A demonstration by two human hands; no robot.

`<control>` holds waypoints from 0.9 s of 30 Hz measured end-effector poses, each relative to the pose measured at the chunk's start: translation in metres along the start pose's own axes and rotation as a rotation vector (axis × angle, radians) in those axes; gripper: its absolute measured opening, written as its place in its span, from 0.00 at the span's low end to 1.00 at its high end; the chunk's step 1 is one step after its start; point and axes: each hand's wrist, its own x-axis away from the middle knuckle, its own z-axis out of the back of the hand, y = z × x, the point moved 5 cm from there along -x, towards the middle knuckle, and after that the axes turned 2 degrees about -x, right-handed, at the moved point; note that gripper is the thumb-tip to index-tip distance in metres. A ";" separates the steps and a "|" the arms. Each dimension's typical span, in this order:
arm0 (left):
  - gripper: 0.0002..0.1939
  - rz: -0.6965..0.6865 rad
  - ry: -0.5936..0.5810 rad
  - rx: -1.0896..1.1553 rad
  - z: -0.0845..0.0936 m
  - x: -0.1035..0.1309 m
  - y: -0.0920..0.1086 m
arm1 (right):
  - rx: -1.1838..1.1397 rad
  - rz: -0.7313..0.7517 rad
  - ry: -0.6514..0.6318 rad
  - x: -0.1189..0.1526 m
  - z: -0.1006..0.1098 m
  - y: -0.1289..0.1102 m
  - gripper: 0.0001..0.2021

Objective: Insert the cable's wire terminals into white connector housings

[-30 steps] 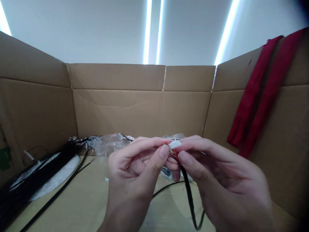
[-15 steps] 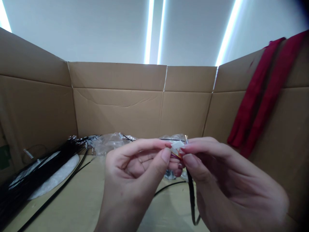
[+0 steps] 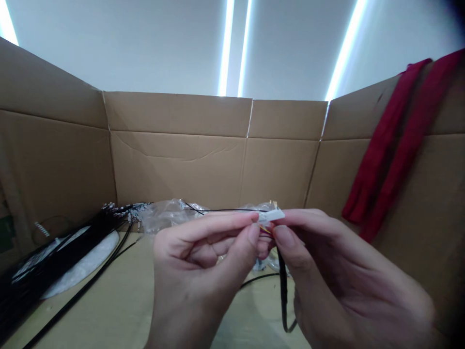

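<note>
Between my two hands is a small white plastic connector (image 3: pixel 272 215), with thin coloured wires (image 3: pixel 266 230) below it and a few gold-tipped ends above it. My left hand (image 3: pixel 210 261) pinches the connector's left end between thumb and forefinger. At the other side, my right hand (image 3: pixel 323 261) pinches the coloured wires close to where they leave a black cable (image 3: pixel 283 291). That cable hangs down in a loop under my right thumb. Fingertips hide part of the wires, so I cannot tell which of them sit in the connector.
A bundle of black cables (image 3: pixel 54 271) lies at the left on a white round piece (image 3: pixel 85 264). Clear plastic bags (image 3: pixel 160 215) lie along the back. Cardboard walls (image 3: pixel 181 165) surround the table (image 3: pixel 123 300). Red cloth strips (image 3: pixel 395 145) hang over the right wall.
The white connector has tilted and shows more of its length, with gold-tipped ends now visible above it. Both hands keep their pinch and have shifted only slightly.
</note>
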 end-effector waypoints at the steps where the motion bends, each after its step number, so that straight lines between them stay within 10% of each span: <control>1: 0.10 -0.021 0.006 -0.009 0.000 0.000 0.001 | 0.006 -0.030 -0.032 -0.001 0.000 0.002 0.08; 6: 0.14 -0.052 0.035 -0.002 0.002 0.004 0.002 | -0.061 -0.153 -0.176 -0.004 0.003 0.010 0.07; 27: 0.13 0.039 -0.024 -0.096 -0.003 0.002 0.000 | -0.048 -0.205 0.007 0.002 0.008 0.005 0.05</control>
